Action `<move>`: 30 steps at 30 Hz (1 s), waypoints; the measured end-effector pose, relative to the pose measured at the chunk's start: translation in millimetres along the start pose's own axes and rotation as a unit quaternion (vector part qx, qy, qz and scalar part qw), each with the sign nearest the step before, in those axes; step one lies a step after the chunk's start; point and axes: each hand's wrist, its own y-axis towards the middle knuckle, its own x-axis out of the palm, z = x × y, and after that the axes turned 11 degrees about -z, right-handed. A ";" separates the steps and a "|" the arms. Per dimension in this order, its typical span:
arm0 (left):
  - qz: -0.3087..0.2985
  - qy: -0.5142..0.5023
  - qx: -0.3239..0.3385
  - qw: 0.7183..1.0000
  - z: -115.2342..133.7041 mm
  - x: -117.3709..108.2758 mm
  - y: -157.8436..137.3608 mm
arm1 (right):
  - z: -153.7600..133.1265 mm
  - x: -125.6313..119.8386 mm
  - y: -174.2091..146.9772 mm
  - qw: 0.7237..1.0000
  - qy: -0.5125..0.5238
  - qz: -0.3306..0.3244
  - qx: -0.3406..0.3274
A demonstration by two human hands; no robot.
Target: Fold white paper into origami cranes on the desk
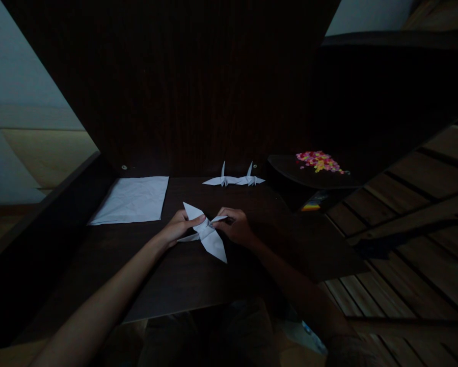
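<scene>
Between my two hands is a white folded paper crane [212, 242], its wings spread toward the upper left and lower right. My left hand [178, 227] is closed on its body, the thumb lying on the paper near the middle. With fingers and thumb, my right hand [234, 225] pinches the narrow point that sticks out on the right. Another narrow point juts out at the left, under my left hand. Farther back, two finished-looking paper cranes [234, 180] stand side by side on the dark desk [167, 290], against the back panel.
White paper sheets [133, 200] lie at the back left beside a raised side board [41, 219]. On a curved shelf [286, 171] at right sits a pile of small pink, red and yellow pieces [322, 162]. Wooden slats [400, 275] lie beyond the desk's right side.
</scene>
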 end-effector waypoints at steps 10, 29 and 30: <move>0.041 -0.048 0.116 0.991 -6.5 -4.9 9.3 | -0.5 1.1 -0.2 0.984 -0.094 0.143 0.044; 0.096 0.246 0.256 0.930 3.9 13.1 -8.4 | 0.9 1.7 -2.1 0.970 -0.163 0.181 -0.006; 0.103 0.257 0.253 0.927 4.7 13.6 -8.4 | 0.7 2.4 -2.5 0.973 -0.157 0.170 -0.009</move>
